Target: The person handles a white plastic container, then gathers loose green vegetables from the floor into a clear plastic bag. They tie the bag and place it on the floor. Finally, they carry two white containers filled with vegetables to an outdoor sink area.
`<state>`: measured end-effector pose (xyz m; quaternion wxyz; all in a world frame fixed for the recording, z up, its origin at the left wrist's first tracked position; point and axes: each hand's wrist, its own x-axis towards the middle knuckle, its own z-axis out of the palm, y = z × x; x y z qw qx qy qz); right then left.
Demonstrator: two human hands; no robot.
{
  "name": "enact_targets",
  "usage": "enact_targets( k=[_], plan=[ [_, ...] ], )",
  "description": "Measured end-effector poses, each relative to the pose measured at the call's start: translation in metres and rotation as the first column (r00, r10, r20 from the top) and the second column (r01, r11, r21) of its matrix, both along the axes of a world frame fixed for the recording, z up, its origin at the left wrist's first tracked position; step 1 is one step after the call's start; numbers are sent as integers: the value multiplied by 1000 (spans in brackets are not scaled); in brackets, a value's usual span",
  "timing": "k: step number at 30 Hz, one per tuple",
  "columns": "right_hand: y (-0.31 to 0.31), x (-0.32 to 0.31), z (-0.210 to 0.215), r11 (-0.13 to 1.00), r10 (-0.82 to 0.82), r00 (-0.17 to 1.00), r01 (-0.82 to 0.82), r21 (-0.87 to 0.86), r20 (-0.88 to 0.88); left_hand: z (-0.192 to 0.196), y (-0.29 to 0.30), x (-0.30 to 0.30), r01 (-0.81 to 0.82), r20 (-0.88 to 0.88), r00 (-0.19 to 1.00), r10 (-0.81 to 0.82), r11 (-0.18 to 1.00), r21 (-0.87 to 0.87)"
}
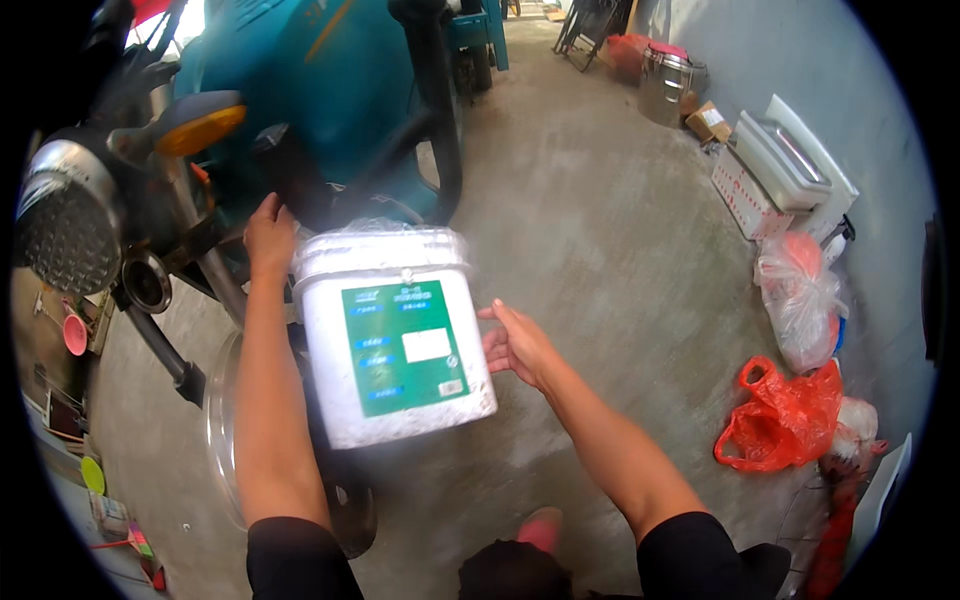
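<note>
A white lidded bucket [325,350] with a green printed label hangs slightly tilted in front of me, beside the front of a teal three-wheeled vehicle [290,80]. My left hand [271,237] is closed at the bucket's upper left corner, next to the vehicle's dark parts. What its fingers grip is hidden. At the bucket's right side is my right hand [518,345], fingers extended and apart, the tips close to the wall of the bucket. Whether they touch it I cannot tell. Clear plastic film [375,226] lies over the lid.
A round headlamp [70,215], an orange turn signal [205,128] and a black bar [440,110] project near the bucket. Along the right wall stand a metal pot [670,85], a white-and-red box [745,195], a clear bag [800,310] and a red plastic bag [790,420].
</note>
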<state>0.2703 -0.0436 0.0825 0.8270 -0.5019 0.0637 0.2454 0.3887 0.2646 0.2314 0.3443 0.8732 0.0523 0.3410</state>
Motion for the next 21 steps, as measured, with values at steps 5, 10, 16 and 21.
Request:
enact_targets(
  k=[5, 10, 16, 21],
  plan=[
    [27, 43, -19, 999, -35, 999, 34, -42, -1, 9, -22, -22, 96, 15, 995, -95, 976, -195],
    [18, 68, -62, 994, -80, 994, 74, 77, 74, -17, -86, -112, 214, 163, 975, -154, 855, -472],
    [31, 93, -53, 975, -108, 994, 110, 190, -22, -146, -79, -269, 95, 0, 987, -160, 585, -805],
    [51, 108, -28, 978, -210, 972, 209, 21, 103, -204, -79, -275, 150, 164, 976, -146, -99, -984]
  ],
)
